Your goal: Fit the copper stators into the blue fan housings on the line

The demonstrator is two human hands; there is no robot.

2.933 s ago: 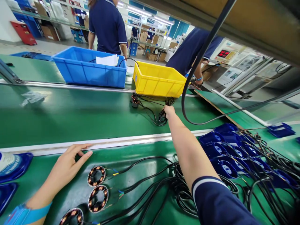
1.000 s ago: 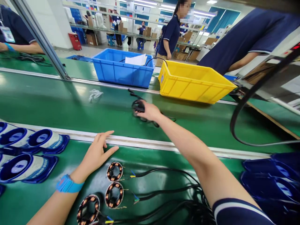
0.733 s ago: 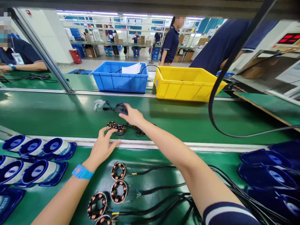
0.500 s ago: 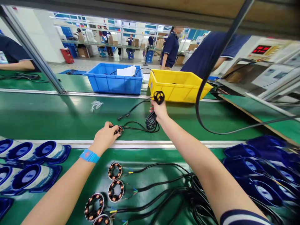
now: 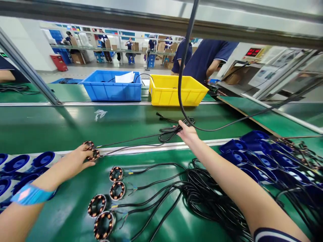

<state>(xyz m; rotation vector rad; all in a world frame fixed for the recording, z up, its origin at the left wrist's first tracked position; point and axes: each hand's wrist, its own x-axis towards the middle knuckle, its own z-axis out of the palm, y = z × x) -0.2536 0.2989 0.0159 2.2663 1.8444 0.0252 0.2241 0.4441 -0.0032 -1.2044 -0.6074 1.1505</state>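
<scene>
My left hand (image 5: 75, 160) is closed around two ring-shaped motor stators (image 5: 93, 154) with copper windings, held over the white rail left of centre. Thin black leads run from them to a bundled black cable (image 5: 169, 131), which my right hand (image 5: 186, 131) grips at its right end. The cable's connector end (image 5: 159, 116) sticks out beyond the bundle. Below, several more stators (image 5: 103, 226) rest on the green surface in a rough column. Their cables (image 5: 202, 191) with bare coloured wire ends lead into a black heap beneath my right forearm.
Dark blue housings stand at the left (image 5: 43, 160) and right (image 5: 264, 158). A blue bin (image 5: 113, 90) and a yellow bin (image 5: 176, 94) sit behind the green belt (image 5: 50, 127). One thick black cable (image 5: 181, 84) hangs down before the yellow bin. Co-workers (image 5: 210, 57) are beyond.
My left hand has moved left and nearer with the stators. My right hand has brought the cable bundle down from the yellow bin's front, stretching the leads between both hands. The view has shifted.
</scene>
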